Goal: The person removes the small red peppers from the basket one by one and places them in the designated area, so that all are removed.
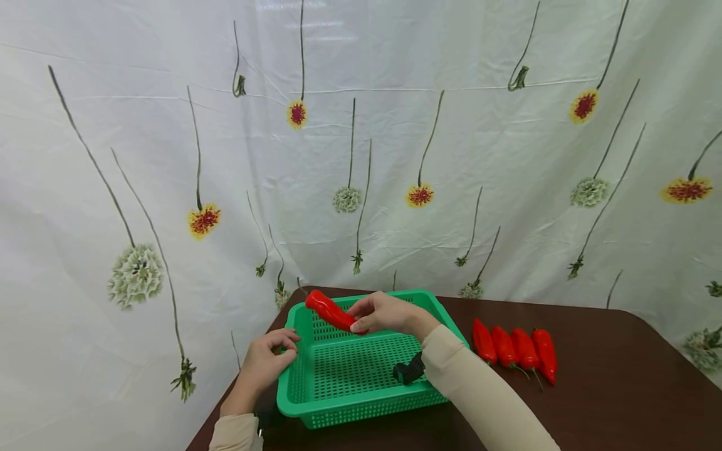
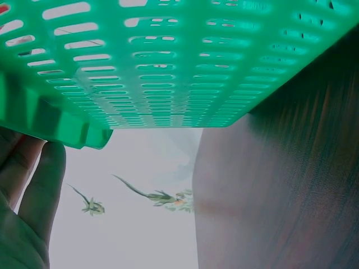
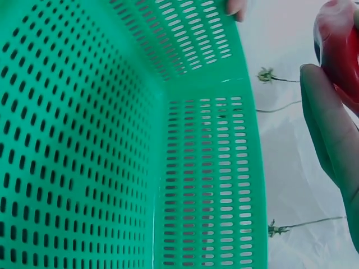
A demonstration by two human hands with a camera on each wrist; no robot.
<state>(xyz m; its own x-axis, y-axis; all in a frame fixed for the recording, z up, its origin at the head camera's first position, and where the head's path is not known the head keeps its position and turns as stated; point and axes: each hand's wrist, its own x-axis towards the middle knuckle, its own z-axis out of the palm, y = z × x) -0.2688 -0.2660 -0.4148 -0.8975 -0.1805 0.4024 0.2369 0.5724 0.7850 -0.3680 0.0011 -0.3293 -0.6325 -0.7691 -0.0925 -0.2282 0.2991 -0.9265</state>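
Note:
My right hand pinches a long red chili pepper by its lower end, between thumb and fingers. The pepper slants above a green plastic basket, its stem end pointing up and left. In the right wrist view, part of that pepper shows beside the fingers. My left hand holds the basket's left rim; in the left wrist view its fingers meet the rim from outside, some partly hidden by it. The visible basket floor is bare mesh.
Several red chili peppers lie in a row on the dark brown table, right of the basket. A black device sits under the right wrist. Behind the table hangs a white cloth with printed flowers.

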